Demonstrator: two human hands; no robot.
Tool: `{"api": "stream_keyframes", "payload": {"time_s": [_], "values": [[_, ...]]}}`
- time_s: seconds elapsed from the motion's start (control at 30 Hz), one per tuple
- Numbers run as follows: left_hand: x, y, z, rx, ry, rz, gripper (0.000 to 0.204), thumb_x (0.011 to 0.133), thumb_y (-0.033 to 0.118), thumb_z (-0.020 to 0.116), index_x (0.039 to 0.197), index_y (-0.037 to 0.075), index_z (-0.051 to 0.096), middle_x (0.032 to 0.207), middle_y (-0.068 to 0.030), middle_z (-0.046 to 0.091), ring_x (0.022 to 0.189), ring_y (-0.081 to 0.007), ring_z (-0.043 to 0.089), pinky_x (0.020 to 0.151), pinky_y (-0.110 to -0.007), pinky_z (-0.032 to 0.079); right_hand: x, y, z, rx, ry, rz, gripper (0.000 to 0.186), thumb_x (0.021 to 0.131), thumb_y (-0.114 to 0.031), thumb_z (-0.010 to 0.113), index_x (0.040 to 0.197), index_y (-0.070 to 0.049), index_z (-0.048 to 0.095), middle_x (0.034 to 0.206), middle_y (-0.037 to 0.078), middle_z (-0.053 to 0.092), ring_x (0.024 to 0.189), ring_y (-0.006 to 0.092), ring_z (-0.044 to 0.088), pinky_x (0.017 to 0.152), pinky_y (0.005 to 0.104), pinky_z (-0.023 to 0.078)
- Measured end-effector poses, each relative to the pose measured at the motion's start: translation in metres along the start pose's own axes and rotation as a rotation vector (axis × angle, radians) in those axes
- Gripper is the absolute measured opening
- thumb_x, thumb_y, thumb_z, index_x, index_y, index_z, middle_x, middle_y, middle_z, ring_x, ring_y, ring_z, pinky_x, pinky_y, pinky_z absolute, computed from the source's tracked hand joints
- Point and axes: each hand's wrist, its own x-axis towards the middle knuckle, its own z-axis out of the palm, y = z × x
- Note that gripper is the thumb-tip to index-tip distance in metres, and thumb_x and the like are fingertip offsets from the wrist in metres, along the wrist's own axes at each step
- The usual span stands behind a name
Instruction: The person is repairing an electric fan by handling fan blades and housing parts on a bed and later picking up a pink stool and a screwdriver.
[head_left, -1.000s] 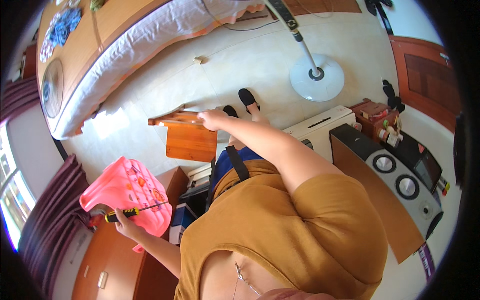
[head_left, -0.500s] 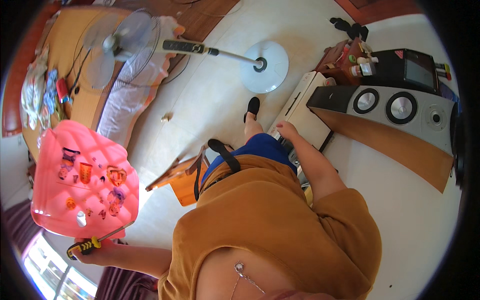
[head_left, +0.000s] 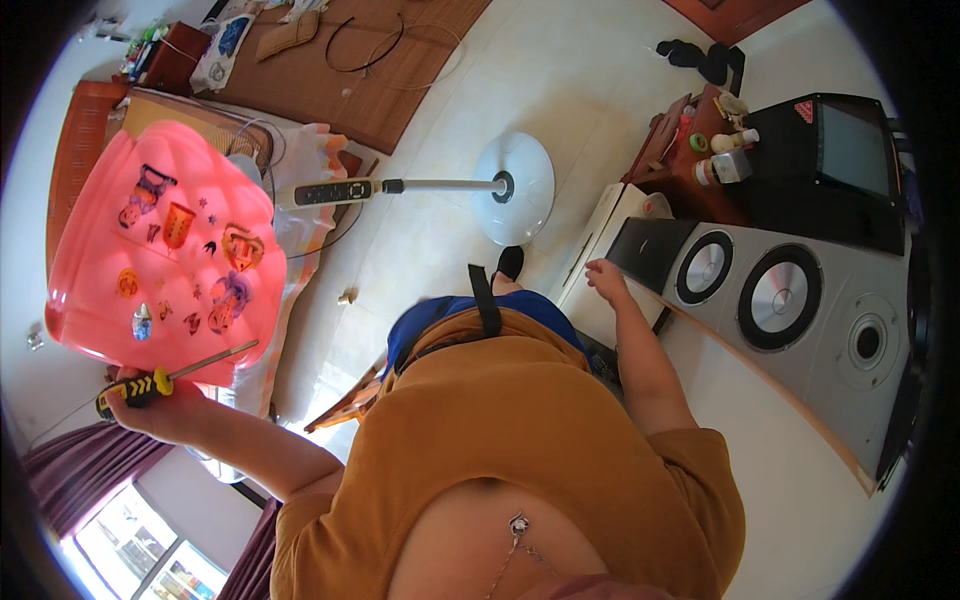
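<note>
At the left, my left hand (head_left: 172, 412) is closed around a screwdriver (head_left: 138, 392) with a yellow and black handle and a long metal shaft. The same hand is at the lower edge of a large pink plastic panel (head_left: 95, 265), which is held raised. Quilted relief, several stickers and a small oval hole mark its face; how the fingers grip it is hidden. On the other side, my right hand (head_left: 606, 280) hangs with loosely bent fingers and holds nothing. It is near the white cabinet (head_left: 590, 240) and the tall speaker.
Ahead stands a floor fan (head_left: 335, 190) on a round white base (head_left: 515, 185), its head behind the panel. A tall speaker (head_left: 735, 285) and a black screen unit (head_left: 790, 165) are at the right. A wooden chair (head_left: 345, 405) is beside me; the bed (head_left: 300, 220) lies left.
The view has shifted forward. The pink panel and screwdriver, still in my left hand, sit farther left and cover the fan's head. My right arm swings slightly, and its fingers look looser.
</note>
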Motion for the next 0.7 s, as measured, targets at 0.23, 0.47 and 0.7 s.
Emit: {"api": "stream_keyframes", "payload": {"time_s": [0.23,0.47,0.7], "values": [[0.011,-0.024,0.038,-0.027,-0.044,0.000,0.029,0.076,0.033,0.055,0.075,0.004,0.056,0.075,-0.0052,0.058,0.074,-0.0195,0.056,0.073,-0.034,0.047,0.014,-0.003,-0.012,0.300,0.224,-0.043,0.028,0.075,-0.014,0.055,0.099,0.000,0.059,0.082,0.010,0.063,0.067,0.0169,0.060,0.065,0.0294,0.047],[0.040,-0.069,0.081,-0.218,-0.096,0.051,0.025,0.076,0.032,0.057,0.069,0.008,0.054,0.067,-0.0037,0.057,0.064,-0.0150,0.056,0.063,-0.029,0.047,0.008,0.029,0.037,0.285,0.165,-0.013,0.027,0.077,-0.010,0.054,0.101,0.001,0.057,0.088,0.010,0.062,0.068,0.0169,0.060,0.060,0.0286,0.047],[0.064,-0.171,0.166,-0.239,-0.230,-0.139,0.029,0.079,0.034,0.053,0.070,0.006,0.053,0.066,-0.0036,0.054,0.065,-0.0154,0.051,0.063,-0.027,0.042,0.000,0.049,0.057,0.454,0.253,0.186,0.027,0.072,-0.008,0.056,0.097,0.003,0.059,0.085,0.012,0.063,0.065,0.0177,0.060,0.058,0.0286,0.049]]}}
